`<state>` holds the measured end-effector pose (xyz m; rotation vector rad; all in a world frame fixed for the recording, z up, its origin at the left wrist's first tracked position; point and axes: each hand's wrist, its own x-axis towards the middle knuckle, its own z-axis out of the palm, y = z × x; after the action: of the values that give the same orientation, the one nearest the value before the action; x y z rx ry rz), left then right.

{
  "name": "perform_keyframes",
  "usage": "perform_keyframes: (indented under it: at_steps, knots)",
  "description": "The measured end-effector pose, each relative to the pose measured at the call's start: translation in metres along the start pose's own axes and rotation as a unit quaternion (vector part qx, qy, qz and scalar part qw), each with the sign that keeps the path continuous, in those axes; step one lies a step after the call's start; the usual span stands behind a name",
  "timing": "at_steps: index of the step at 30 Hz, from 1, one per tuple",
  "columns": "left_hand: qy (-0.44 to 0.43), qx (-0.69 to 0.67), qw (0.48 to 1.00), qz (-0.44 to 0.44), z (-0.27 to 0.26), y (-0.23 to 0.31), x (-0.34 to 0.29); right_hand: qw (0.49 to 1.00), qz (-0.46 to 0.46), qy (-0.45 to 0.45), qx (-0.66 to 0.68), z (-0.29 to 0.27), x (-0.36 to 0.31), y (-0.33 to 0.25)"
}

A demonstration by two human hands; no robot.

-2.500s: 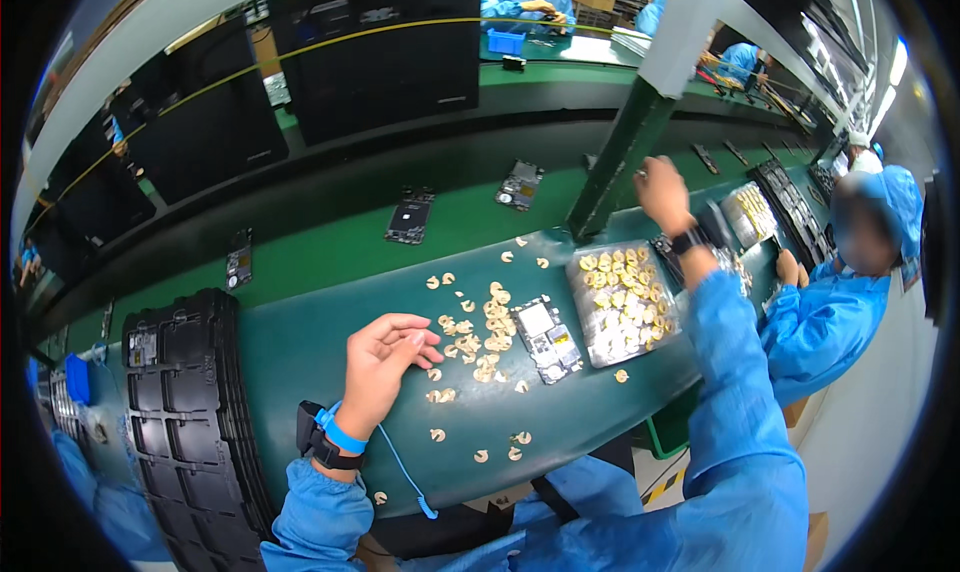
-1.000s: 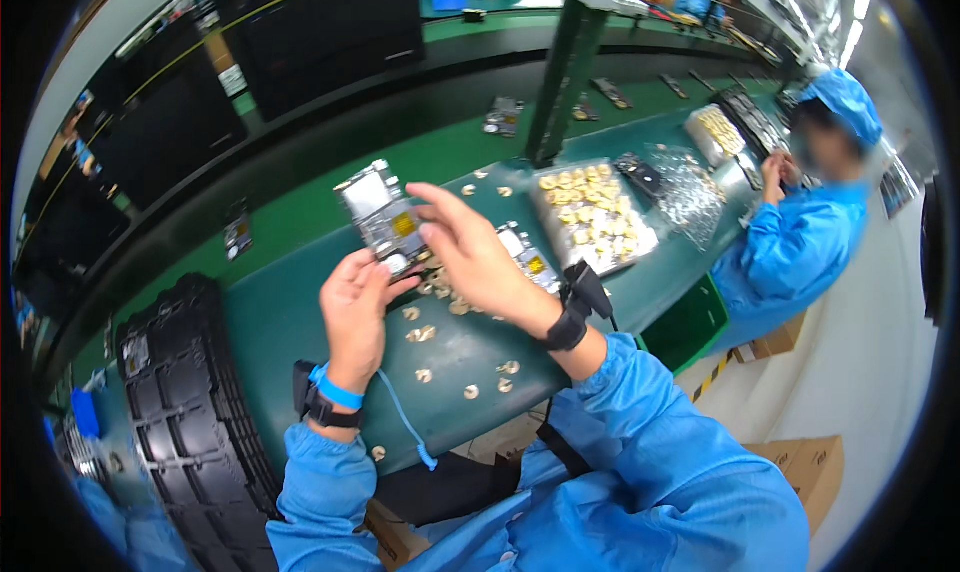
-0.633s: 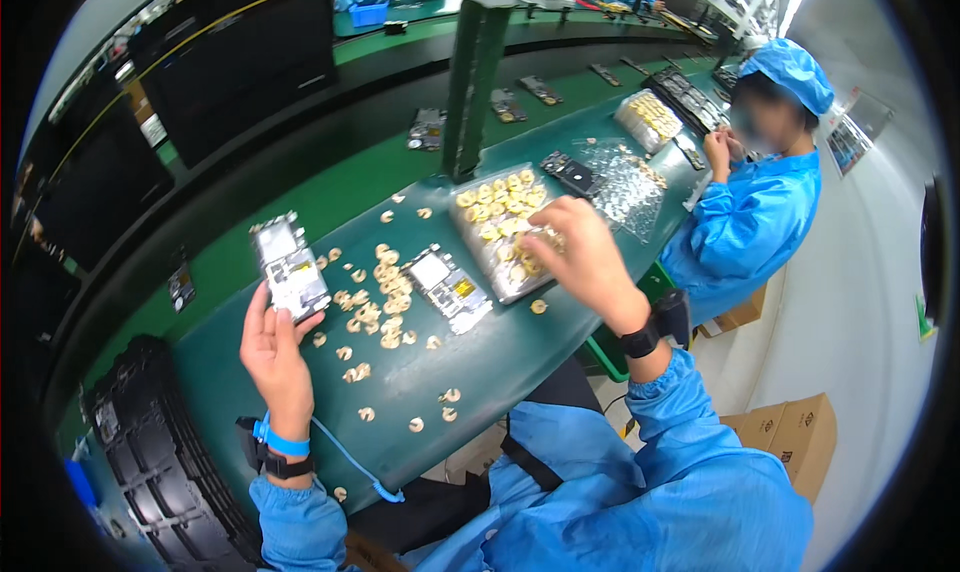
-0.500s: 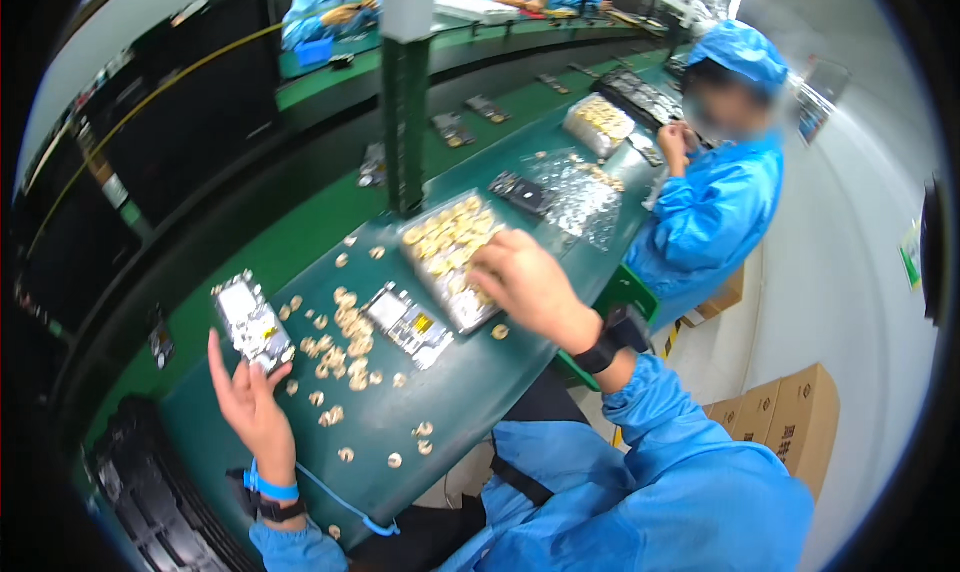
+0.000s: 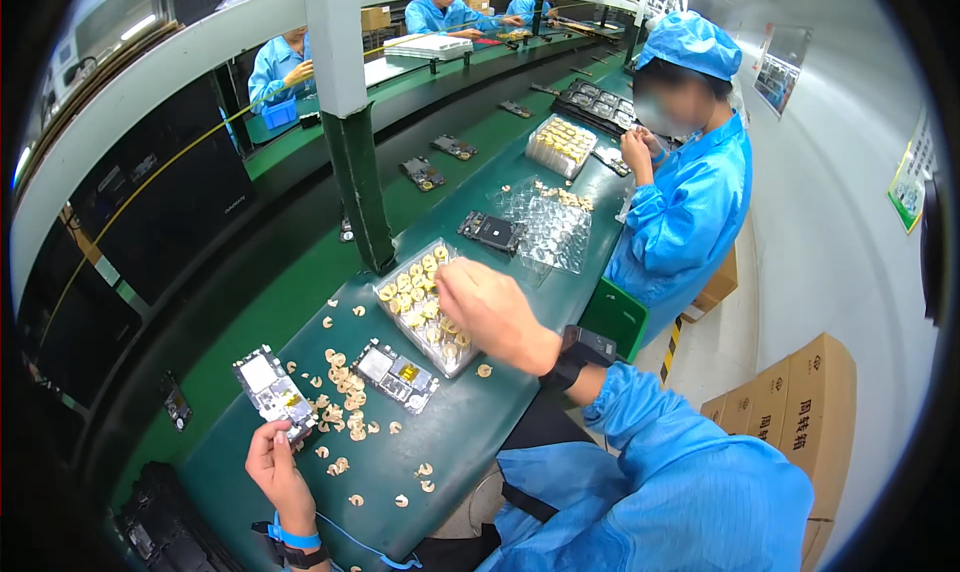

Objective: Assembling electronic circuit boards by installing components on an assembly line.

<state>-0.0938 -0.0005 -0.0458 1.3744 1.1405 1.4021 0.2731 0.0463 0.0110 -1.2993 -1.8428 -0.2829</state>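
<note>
My left hand [image 5: 280, 472] grips the lower end of a circuit board [image 5: 270, 382], which has a silver cover and a patch of yellow tape. The board is held up at the near left, over the bench. Over the right side of a clear plastic tray [image 5: 452, 357] is my right hand [image 5: 490, 307], its fingertips pinched together. Whatever is between those fingertips is hidden. Rows of small round gold-coloured parts [image 5: 405, 290] fill the tray. A second circuit board [image 5: 395, 375] lies flat between the tray and a heap of small beige round pieces [image 5: 345, 384].
A green post [image 5: 358, 187] rises behind the tray. Farther along the bench lie a black device [image 5: 492, 232], an empty clear tray [image 5: 555, 227] and a stack of filled trays [image 5: 562, 147]. A co-worker [image 5: 690, 172] sits at the right. Boards lie along the green conveyor [image 5: 300, 292].
The view has shifted. My left fingers, stretched out before, are now curled around the board's end. My right hand stays at the tray, its fingertips now pinched and raised near its right edge.
</note>
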Motion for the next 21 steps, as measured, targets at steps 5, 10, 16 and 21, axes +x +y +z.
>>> perform_keyframes:
  at_steps: [5,10,16,21]
  knots:
    - [0.005,0.031,0.999,0.031,0.004,0.0,-0.005,0.927,0.062,-0.035,0.369,0.058,0.021,-0.08]
    - [0.108,0.009,0.99,0.086,0.011,0.0,-0.003,0.831,0.074,-0.163,0.527,0.107,0.03,-0.168]
    - [0.143,0.047,0.988,0.039,-0.006,-0.003,-0.002,0.823,0.039,-0.17,0.541,0.137,0.019,-0.19]
    - [0.166,0.038,0.984,0.052,-0.01,-0.016,-0.002,0.83,0.001,-0.175,0.53,0.136,0.013,-0.184]
